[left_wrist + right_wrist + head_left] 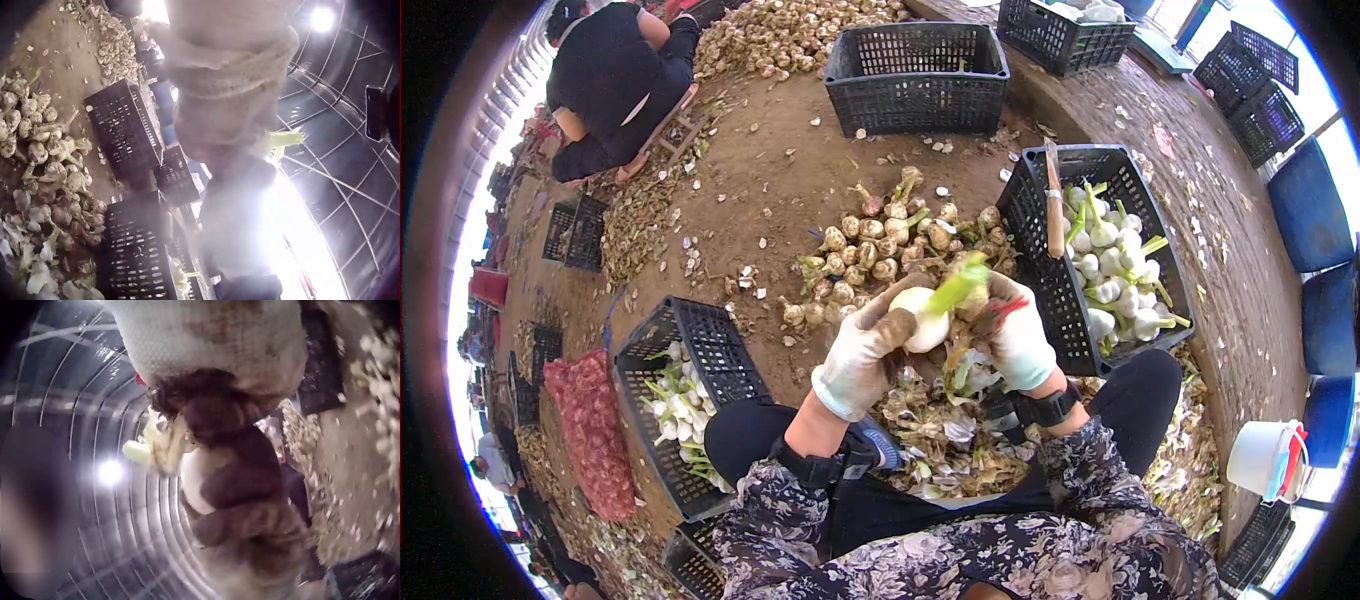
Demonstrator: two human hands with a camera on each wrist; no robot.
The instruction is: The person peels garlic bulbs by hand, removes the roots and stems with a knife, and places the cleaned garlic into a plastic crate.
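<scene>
Both hands wear dirty white gloves and hold one white garlic bulb [927, 318] with a green stalk [956, 287] above my lap. My left hand [870, 345] grips the bulb from the left. My right hand [1012, 330] pinches the stalk end and peeling skin from the right. In the right wrist view the glove [237, 412] fills the frame, with the pale bulb [195, 481] and stalk tip [140, 452] beside it. The left wrist view is mostly glove [231, 94], with the stalk [286, 137] showing past it.
A heap of unpeeled garlic [890, 240] lies on the dirt ahead. A black crate of peeled bulbs [1100, 260] stands right, another crate [680, 400] left, an empty crate [918, 75] beyond. Peelings [940, 440] pile at my knees. A seated person [615, 80] works far left.
</scene>
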